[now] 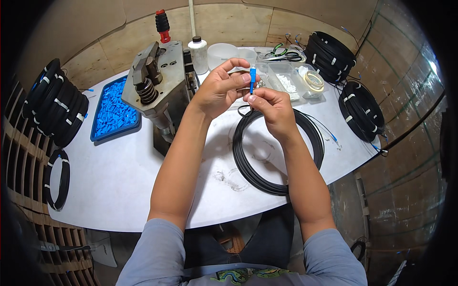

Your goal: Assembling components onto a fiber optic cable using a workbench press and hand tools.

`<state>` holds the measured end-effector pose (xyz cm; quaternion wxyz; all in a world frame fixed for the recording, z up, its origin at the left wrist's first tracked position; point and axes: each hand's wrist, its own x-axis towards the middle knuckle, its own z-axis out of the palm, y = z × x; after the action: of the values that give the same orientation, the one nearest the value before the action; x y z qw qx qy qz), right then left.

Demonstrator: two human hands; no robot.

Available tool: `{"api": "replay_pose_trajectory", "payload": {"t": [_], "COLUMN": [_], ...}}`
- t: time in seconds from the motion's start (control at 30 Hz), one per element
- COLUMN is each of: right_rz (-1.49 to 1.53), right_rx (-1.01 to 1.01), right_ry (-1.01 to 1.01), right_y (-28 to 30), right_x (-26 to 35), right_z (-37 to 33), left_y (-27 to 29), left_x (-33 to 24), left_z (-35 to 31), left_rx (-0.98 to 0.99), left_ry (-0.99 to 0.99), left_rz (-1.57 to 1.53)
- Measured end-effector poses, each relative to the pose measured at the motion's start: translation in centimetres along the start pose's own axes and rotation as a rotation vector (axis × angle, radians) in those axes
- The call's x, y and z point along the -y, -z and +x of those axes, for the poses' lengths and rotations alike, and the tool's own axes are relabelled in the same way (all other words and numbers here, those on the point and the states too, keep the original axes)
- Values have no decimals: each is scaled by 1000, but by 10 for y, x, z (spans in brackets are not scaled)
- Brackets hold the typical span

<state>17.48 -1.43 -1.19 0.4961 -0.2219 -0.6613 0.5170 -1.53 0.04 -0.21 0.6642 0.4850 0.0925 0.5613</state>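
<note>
Grey sleeves (pixel 155 252) lie nearest, below the grip. Left of it stand tray (pixel 117 133) and press (pixel 167 76); left hand (pixel 219 90) clamps the upright connector (pixel 253 76), right hand (pixel 274 110) pinches its lower end, coil (pixel 238 143) below.

so there's this chunky metal press (pixel 162 69) hogging a good bit of the bench (pixel 114 190), with a dark-capped white bottle (pixel 199 56) just past it and a round whitish tub (pixel 222 50) next to that. Green-handled pliers-type tool (pixel 274 52) and black-handled scissors (pixel 289 57) sit further right, near some tape (pixel 313 82). Plywood wall's (pixel 234 21) at the back.
</note>
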Motion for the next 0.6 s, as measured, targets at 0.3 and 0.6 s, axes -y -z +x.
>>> {"api": "replay_pose_trajectory", "payload": {"t": [0.3, 0.6], "right_rz": [-10, 2], "right_rx": [4, -13], "right_ry": [-10, -5], "right_y": [0, -1], "right_x": [0, -1], "right_z": [0, 0], "left_y": [-3, -1], "left_x": [1, 2], "left_z": [1, 1], "left_rx": [-16, 15], "left_ry": [-3, 12], "left_rz": [-17, 3]}}
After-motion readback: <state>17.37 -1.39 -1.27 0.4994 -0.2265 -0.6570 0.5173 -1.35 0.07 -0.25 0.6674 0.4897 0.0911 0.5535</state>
